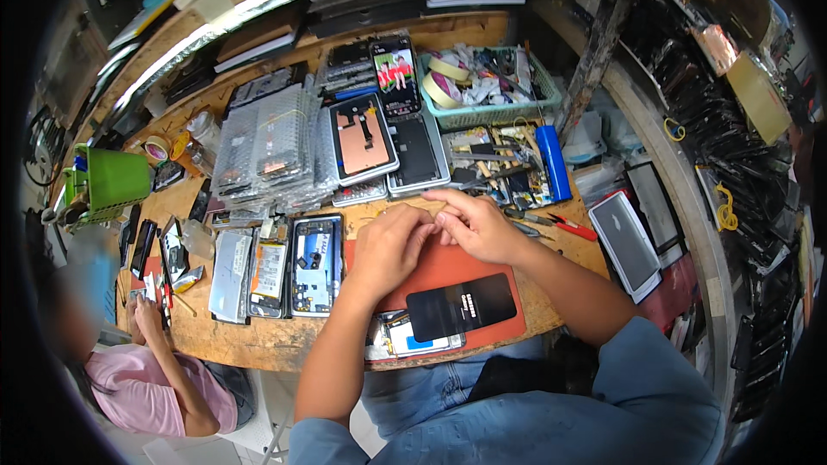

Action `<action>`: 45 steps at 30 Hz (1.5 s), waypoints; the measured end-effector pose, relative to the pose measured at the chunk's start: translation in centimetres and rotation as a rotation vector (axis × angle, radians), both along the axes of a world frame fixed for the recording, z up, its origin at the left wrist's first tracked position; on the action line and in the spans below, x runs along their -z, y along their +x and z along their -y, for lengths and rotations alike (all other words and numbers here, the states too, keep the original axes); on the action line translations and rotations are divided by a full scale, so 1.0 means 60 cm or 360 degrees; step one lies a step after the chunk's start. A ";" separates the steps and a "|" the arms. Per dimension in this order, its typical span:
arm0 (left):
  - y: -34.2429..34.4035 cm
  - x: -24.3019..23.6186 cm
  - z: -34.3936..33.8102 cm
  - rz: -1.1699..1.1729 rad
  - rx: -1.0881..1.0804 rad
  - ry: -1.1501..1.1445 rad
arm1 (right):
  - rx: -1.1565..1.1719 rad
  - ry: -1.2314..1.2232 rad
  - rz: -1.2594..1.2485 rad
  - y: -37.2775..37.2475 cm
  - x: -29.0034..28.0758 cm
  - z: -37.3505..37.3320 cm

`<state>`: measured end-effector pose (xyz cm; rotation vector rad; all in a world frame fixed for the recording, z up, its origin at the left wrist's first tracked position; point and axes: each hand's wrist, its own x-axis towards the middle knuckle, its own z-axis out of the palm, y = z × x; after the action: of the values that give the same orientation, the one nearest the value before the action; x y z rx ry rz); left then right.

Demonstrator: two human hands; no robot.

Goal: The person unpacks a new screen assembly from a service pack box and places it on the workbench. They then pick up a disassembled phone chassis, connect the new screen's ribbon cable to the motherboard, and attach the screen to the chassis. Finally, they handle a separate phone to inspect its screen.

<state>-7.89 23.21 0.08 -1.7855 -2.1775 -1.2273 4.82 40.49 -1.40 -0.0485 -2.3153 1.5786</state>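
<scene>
Over the far part of a reddish-orange work mat point(495, 346), my left hand point(392, 244) and my right hand point(479, 228) meet at the fingertips. The fingers of both are bent and pinched together; anything between them is hidden or too small to name. Nearer to me, a black smartphone point(457, 308) lies screen up on the mat, its display lit with pale lettering. An opened phone body point(413, 337) with a blue patch sticks out from under its left side. Left of my left forearm lies an opened phone frame point(316, 267) with blue inside.
Bubble-wrapped packs point(263, 142) are piled at the back left. A phone playing a picture point(396, 73) leans beside a teal basket point(543, 90) of tape and parts. A blue cylinder point(553, 164) and red-handled pliers point(573, 226) lie right. A person in pink point(142, 387) works at left.
</scene>
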 end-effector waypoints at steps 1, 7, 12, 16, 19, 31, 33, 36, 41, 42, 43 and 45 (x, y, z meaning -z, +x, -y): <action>-0.004 0.011 0.001 0.0023 -0.0028 -0.0025 | 0.0088 0.0142 -0.0087 -0.006 0.005 -0.008; -0.022 0.012 0.001 0.0007 -0.0098 -0.0066 | 0.0563 -0.0204 -0.0148 -0.065 -0.027 -0.081; -0.032 0.031 0.012 -0.0032 -0.0211 -0.0099 | 0.0625 0.0098 -0.0200 -0.265 -0.103 -0.213; -0.042 0.039 0.003 -0.0068 -0.0300 0.0033 | 0.0937 0.0429 -0.0075 -0.376 -0.113 -0.287; -0.045 0.031 0.001 -0.0046 -0.0338 0.0113 | 0.0841 0.0378 -0.0094 -0.406 -0.097 -0.305; -0.035 0.054 -0.012 -0.0046 -0.0311 0.0294 | 0.1034 0.1116 -0.0689 -0.326 -0.171 -0.225; -0.034 0.061 -0.026 0.0004 -0.0291 0.0357 | 0.1066 0.1147 -0.0864 -0.302 -0.197 -0.259; -0.041 0.059 -0.016 0.0403 -0.0283 0.0435 | 0.0788 0.0724 -0.0760 -0.250 -0.230 -0.211; -0.040 0.086 -0.065 0.0531 -0.0232 0.0997 | 0.0533 -0.0005 -0.0140 -0.137 -0.164 -0.156; -0.019 0.055 -0.047 0.1511 0.0086 0.0480 | 0.0607 -0.0077 0.0004 -0.116 -0.131 -0.140; -0.028 0.082 -0.058 0.1664 0.0320 0.0620 | 0.0624 -0.0081 -0.0037 -0.114 -0.106 -0.107; -0.028 0.074 -0.036 0.2009 0.0374 0.0456 | 0.0711 -0.0424 0.0133 -0.097 -0.073 -0.079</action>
<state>-9.59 25.37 -4.36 -1.2323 -1.9200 -3.1202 -1.02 45.25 2.99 -0.6570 -1.9508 1.6481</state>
